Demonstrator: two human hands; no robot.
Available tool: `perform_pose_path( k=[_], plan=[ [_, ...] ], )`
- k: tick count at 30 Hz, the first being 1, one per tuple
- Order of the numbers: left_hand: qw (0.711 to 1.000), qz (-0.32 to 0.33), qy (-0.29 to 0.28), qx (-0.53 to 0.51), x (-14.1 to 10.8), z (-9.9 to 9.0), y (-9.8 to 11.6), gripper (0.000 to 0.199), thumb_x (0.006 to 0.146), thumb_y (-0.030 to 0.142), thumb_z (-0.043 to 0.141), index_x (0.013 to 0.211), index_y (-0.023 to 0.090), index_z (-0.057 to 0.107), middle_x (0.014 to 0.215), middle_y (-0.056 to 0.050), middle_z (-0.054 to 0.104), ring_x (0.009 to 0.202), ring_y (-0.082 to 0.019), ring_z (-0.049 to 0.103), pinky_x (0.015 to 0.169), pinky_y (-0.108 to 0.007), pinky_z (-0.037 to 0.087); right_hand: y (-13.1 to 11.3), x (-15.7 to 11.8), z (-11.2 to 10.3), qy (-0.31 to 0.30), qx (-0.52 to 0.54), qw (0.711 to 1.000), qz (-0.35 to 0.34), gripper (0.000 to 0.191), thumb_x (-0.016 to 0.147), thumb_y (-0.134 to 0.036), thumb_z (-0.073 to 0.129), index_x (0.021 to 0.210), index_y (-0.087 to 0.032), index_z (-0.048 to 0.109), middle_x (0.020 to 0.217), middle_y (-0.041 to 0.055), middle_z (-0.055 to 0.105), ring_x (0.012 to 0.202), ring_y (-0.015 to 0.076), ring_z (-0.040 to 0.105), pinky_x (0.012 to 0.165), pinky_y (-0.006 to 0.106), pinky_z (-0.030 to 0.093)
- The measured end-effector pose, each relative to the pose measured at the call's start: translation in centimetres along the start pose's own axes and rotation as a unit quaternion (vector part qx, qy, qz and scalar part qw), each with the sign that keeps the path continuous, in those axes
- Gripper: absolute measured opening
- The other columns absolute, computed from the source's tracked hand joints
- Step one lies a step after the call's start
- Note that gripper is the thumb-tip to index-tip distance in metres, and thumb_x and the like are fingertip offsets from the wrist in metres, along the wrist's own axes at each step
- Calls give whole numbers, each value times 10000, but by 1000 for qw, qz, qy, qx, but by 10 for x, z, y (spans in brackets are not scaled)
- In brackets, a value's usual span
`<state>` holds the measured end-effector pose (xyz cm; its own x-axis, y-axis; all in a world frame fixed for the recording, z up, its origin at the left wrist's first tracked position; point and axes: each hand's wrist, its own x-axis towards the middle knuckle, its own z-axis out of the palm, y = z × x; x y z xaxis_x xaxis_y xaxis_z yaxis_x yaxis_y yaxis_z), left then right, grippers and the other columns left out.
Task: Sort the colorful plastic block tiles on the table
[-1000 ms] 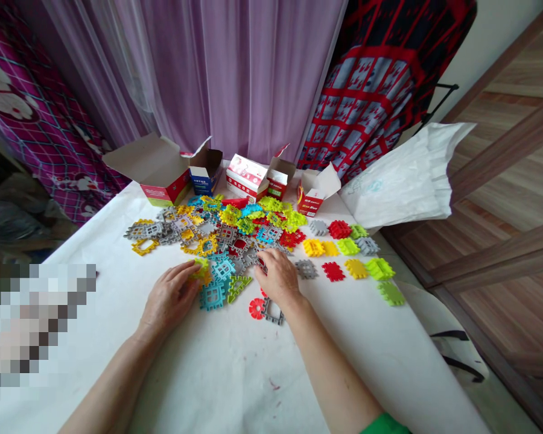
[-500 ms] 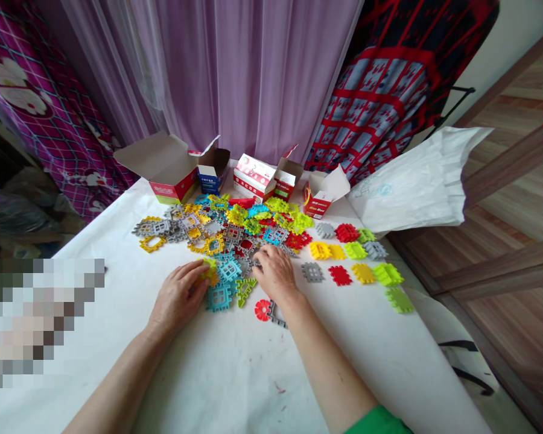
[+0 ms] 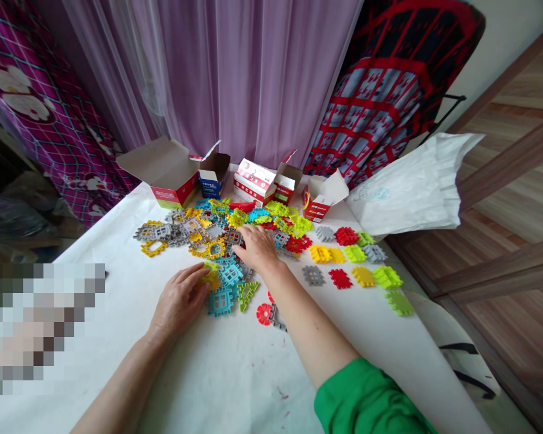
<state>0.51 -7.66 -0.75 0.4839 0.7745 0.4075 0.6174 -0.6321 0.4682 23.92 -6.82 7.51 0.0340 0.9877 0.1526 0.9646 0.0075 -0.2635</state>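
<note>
A heap of plastic interlocking building pieces (image 3: 214, 248) in grey, yellow, blue, lime and red lies on the white-covered table. At its near left edge, my left hand (image 3: 179, 299) is closed around lime and yellow building pieces (image 3: 211, 276); its fingertips are partly hidden. Light-blue window pieces (image 3: 221, 301) and a lime triangular piece (image 3: 247, 295) lie just right of that hand. My right hand (image 3: 257, 248) reaches over the middle of the heap, palm down, its thumb apart from the fingers. Nothing shows in its grasp, and grey pieces lie beneath it.
Open cartons, including a large red one (image 3: 175, 194) and a blue one (image 3: 210, 185), line the table's back. Sorted stacks, such as a red piece (image 3: 341, 278) and lime pieces (image 3: 388, 277), sit at right. A white bag (image 3: 411, 187) stands by the right edge.
My right hand has moved forward and slightly left, farther into the heap, and more green sleeve shows. My left hand stays on the lime and yellow pieces.
</note>
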Motion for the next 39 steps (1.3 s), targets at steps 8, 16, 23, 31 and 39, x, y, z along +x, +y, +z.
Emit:
perform_pose_path(
  k=[8,16,23,31,39],
  plan=[
    [1000,0,-2,-2,0,1,0,429,982,473,434,1207,249,723,1298,-102,715,1130,-257,692,991,-450,583,-2,12,11,-8,-17,1000,4,268,999,-240,511,1168,-226,718,1154,91,756,1111,239,637,977,355,462],
    [1000,4,4,2,0,2,1,441,981,508,433,1195,257,727,1286,-94,724,1125,-256,695,994,-446,578,44,-27,8,30,260,944,201,241,927,-329,591,1116,-214,687,797,-15,730,698,149,650,658,235,473],
    [1000,14,3,5,2,1,0,470,985,536,420,1181,243,732,1276,-101,728,1122,-258,698,995,-436,572,76,-102,-10,0,290,923,252,208,900,-353,593,982,-227,736,818,9,754,717,168,687,621,243,489],
    [1000,22,1,13,2,1,-2,482,986,538,421,1194,235,733,1285,-104,724,1129,-264,695,1006,-428,564,85,-121,-35,-30,115,985,122,239,824,-135,628,984,-250,763,1117,21,776,1066,198,689,960,328,504],
    [1000,13,-9,19,1,2,-3,508,986,556,408,1212,237,732,1301,-105,717,1137,-274,693,1010,-442,562,85,-112,-3,-39,127,990,-44,536,752,-17,641,1238,-235,700,1339,69,685,1265,214,589,1126,402,440]
  ],
)
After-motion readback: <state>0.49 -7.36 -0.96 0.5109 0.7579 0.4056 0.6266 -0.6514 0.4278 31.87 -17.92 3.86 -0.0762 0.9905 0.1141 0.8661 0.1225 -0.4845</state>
